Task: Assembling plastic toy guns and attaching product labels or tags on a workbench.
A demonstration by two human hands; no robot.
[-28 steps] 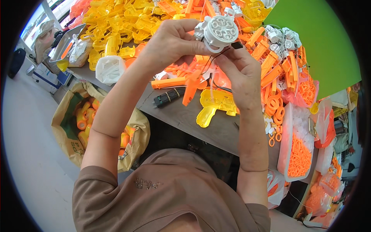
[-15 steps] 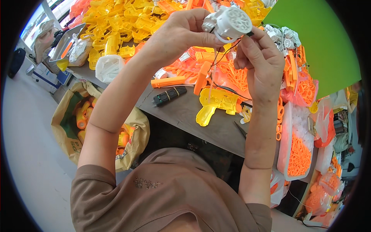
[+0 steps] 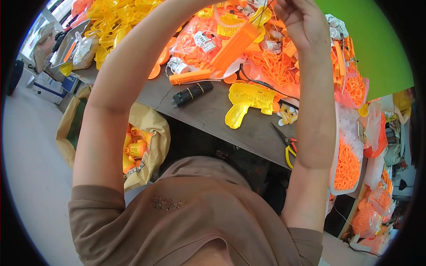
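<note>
My right grip (image 3: 304, 22) half-curls near an orange plastic piece (image 3: 237, 44); whether it holds anything, I can't tell; left grip out of view.

This looks like an assembly workshop. Plastic parts (image 3: 108, 18) heap the bench (image 3: 213, 116), with pliers (image 3: 287, 140) among them.

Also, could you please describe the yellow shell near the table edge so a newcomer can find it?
Start from the grey table, along its front edge. Between the black bundle on the left and the pointed tool on the right, look for the yellow shell. Unlike its neighbours, it is all yellow and pistol-shaped, its handle slanting toward that edge.
</note>
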